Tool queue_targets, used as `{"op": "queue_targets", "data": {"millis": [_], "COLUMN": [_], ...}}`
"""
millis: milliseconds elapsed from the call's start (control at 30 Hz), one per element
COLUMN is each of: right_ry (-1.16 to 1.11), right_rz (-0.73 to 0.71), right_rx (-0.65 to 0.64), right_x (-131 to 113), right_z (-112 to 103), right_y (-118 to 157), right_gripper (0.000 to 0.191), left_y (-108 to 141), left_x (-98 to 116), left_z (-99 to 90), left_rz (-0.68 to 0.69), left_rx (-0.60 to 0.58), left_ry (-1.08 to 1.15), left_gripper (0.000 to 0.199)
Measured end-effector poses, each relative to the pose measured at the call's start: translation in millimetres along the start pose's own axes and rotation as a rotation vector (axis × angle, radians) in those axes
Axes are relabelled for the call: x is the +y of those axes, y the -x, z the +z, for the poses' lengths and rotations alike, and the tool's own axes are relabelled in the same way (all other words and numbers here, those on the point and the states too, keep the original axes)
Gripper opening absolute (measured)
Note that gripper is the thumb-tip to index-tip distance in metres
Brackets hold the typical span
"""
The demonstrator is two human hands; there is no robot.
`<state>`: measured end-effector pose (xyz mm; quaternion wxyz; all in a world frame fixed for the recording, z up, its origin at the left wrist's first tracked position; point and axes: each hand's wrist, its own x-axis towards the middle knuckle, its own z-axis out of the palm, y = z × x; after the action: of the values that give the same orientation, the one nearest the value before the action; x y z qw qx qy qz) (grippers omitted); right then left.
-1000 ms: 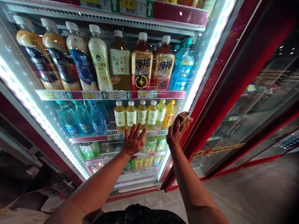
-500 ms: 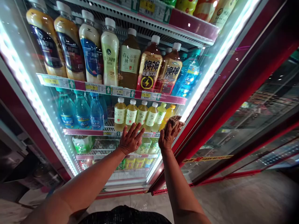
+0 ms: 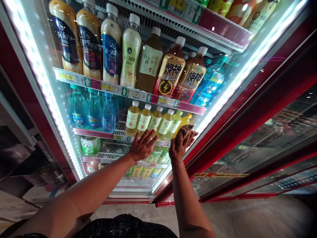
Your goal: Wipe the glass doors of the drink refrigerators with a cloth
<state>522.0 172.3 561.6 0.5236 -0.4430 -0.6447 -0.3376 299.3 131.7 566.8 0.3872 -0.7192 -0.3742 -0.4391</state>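
My left hand (image 3: 143, 146) lies flat with its fingers spread against the glass door of a lit drinks cooler, in front of the lower shelf edge. Holding a crumpled brown cloth (image 3: 186, 130), my right hand (image 3: 180, 145) presses it to the glass near the door's right edge. Behind the glass, a row of small green tea bottles (image 3: 143, 120) with white caps stands just above my left hand. A yellow bottle (image 3: 184, 122) is partly hidden by the cloth and my right hand.
Larger bottles (image 3: 150, 62) fill the shelf above, and blue bottles (image 3: 108, 114) stand at the left. A bright light strip (image 3: 223, 84) runs down the right side, beside a red door frame (image 3: 237, 124). The grey floor (image 3: 237, 215) shows below.
The view has tilted, so the cooler and its shelves appear turned and shifted right. Both hands keep nearly the same places in the picture, the right one still on the cloth.
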Motion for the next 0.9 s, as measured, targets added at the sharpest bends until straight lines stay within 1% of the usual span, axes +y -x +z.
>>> {"op": "queue_targets", "data": {"millis": [67,133,200,267,300,367,433,500,533,600,667,733,767,833,900], "right_ry": [-0.008,0.006,0.025,0.030,0.026,0.016,0.009,-0.007,-0.017,-0.039,-0.046,-0.034,-0.027,-0.019,-0.021], "right_rz": [0.001,-0.019,-0.053,-0.080,-0.077,-0.026,0.054,0.087,0.077,0.030,-0.001,0.007,0.023,0.067,0.108], "right_rx": [-0.042,-0.096,-0.109,-0.086,-0.068,-0.028,0.002,0.025,0.025,0.001,-0.053,-0.089,-0.088,-0.047,0.010], "right_x": [-9.6,-13.4,-9.3,-1.4,1.6,1.3,-8.5,-23.5,-30.2,-37.8,-35.6,-27.8,-24.3,-22.4,-28.8], "right_z": [3.3,4.1,1.8,-1.6,-2.7,-2.3,1.9,8.0,10.7,13.4,12.8,10.9,10.4,11.4,15.1], "right_y": [0.8,12.3,25.6,30.7,28.7,17.4,4.3,-0.1,2.6,16.7,34.5,45.2,45.7,37.3,23.5], "right_gripper": [0.060,0.056,0.056,0.059,0.062,0.066,0.068,0.068,0.068,0.068,0.067,0.067,0.068,0.070,0.071], "left_y": [0.6,1.7,3.2,4.7,5.4,6.3,6.5,5.9,5.4,4.2,3.1,2.5,2.4,2.6,3.1], "left_x": [-0.3,-0.7,-1.1,-1.4,-1.4,-1.4,-1.2,-1.2,-1.1,-1.2,-1.3,-1.7,-1.9,-2.3,-2.6], "left_z": [-0.3,-0.1,0.6,1.7,2.3,3.3,3.6,3.2,2.7,1.4,0.2,-0.6,-0.8,-0.9,-0.6], "left_rz": [0.000,-0.003,-0.008,-0.011,-0.012,-0.015,-0.016,-0.013,-0.010,0.000,0.010,0.013,0.012,0.011,0.013], "left_rx": [-0.004,-0.017,-0.034,-0.044,-0.049,-0.057,-0.059,-0.053,-0.045,-0.020,0.000,-0.001,-0.008,-0.010,-0.004], "left_ry": [0.002,0.010,0.020,0.026,0.028,0.028,0.028,0.020,0.014,0.003,0.003,0.011,0.015,0.018,0.016], "left_gripper": [0.073,0.072,0.071,0.069,0.068,0.067,0.066,0.065,0.064,0.063,0.062,0.064,0.064,0.064,0.063]}}
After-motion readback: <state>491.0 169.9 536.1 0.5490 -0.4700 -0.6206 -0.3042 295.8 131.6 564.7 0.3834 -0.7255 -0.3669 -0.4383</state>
